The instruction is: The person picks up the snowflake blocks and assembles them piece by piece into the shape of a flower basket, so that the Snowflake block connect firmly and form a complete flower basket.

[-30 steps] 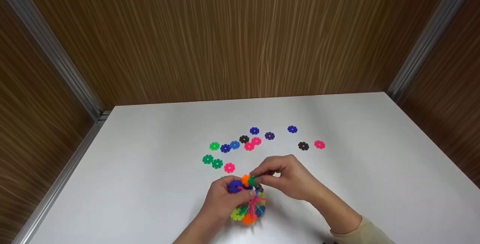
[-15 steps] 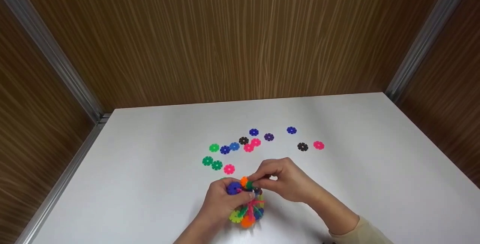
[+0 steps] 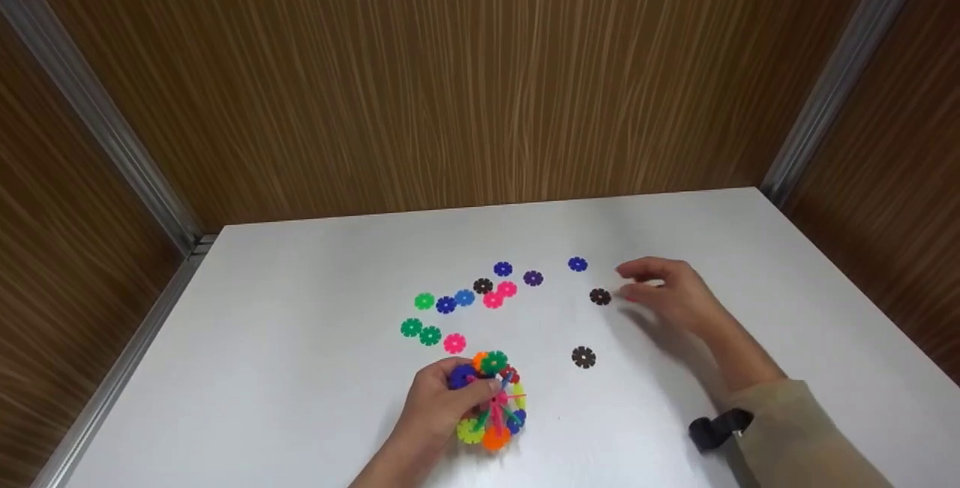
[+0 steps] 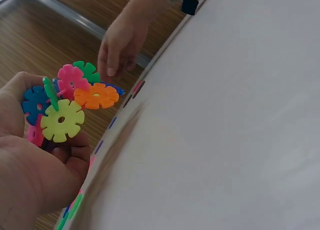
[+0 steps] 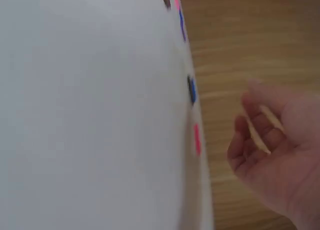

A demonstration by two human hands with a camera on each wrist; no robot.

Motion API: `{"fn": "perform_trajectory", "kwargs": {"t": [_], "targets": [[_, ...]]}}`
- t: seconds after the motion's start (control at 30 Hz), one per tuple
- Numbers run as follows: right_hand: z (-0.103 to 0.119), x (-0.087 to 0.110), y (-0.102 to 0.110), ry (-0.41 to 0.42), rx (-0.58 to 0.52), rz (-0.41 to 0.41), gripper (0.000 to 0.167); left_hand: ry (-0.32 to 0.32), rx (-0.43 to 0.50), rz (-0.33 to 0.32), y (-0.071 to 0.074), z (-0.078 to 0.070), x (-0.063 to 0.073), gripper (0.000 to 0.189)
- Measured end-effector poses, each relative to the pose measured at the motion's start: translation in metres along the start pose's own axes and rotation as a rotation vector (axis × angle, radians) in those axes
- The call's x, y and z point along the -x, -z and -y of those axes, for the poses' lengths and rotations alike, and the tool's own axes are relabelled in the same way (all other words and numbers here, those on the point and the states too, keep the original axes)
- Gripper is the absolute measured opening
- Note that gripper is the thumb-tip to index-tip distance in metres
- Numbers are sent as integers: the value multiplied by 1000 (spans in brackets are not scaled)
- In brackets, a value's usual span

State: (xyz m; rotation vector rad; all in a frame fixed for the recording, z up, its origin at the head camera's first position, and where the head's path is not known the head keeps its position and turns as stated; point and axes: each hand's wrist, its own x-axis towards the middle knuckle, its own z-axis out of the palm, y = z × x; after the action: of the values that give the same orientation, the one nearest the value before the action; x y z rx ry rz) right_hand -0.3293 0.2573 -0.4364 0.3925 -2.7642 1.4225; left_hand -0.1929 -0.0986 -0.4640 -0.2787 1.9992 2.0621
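Note:
My left hand [image 3: 442,405] grips a round cluster of notched plastic flower discs [image 3: 495,435], slotted together in orange, yellow, green, blue, red and pink. In the left wrist view the same cluster shows a yellow disc [image 4: 62,121] and an orange disc [image 4: 96,95] outermost. A green disc [image 3: 494,361] stands at its top edge. At the right, my right hand [image 3: 671,293] hovers with fingers apart and relaxed, nothing between them. A pink disc [image 5: 197,139] lies on the table near it. Beside its fingertips lies a dark brown disc [image 3: 600,297].
Loose discs lie on the white table [image 3: 300,368]: blue [image 3: 577,264], purple [image 3: 533,278], pink [image 3: 454,343], green [image 3: 430,336] and several more. Another dark brown disc [image 3: 583,357] lies right of the cluster. A wood-grain wall [image 3: 480,83] stands behind.
My right hand has left the green disc on the cluster and moved right and away, over the pink disc. A dark brown disc now shows on the table where that hand was.

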Motion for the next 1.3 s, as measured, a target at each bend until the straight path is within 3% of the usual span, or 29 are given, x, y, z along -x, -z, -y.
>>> {"fn": "perform_trajectory", "kwargs": {"t": [0.1, 0.23, 0.37, 0.53, 0.73, 0.93, 1.0, 1.1, 1.2, 1.3], "targets": [[-19, -2, 9, -90, 72, 21, 43, 17, 2, -7, 0, -1, 0, 47], [-32, -2, 11, -123, 132, 55, 42, 9, 29, -6, 0, 0, -1, 46], [-35, -3, 10, -119, 133, 65, 38, -1, 67, -9, 1, 0, -1, 48], [-33, -2, 9, -141, 113, 87, 43, 37, 90, -28, 0, -2, -1, 51], [-30, -5, 6, -52, 186, 110, 35, 57, 117, -16, -1, -2, -1, 52], [-30, -3, 4, -74, 165, 62, 27, 43, 175, 1, 0, 0, -2, 57], [-25, 1, 3, -88, 95, 36, 26, 32, 183, 10, 0, 1, -3, 55], [-7, 8, -1, -46, -45, 22, 22, 35, 183, 14, 0, 1, -4, 52], [20, 15, -13, 49, -165, 75, 18, 48, 182, 16, 0, 0, -4, 53], [53, 24, -33, 153, -202, 162, 15, 57, 187, 8, 0, 0, -4, 56]]}}
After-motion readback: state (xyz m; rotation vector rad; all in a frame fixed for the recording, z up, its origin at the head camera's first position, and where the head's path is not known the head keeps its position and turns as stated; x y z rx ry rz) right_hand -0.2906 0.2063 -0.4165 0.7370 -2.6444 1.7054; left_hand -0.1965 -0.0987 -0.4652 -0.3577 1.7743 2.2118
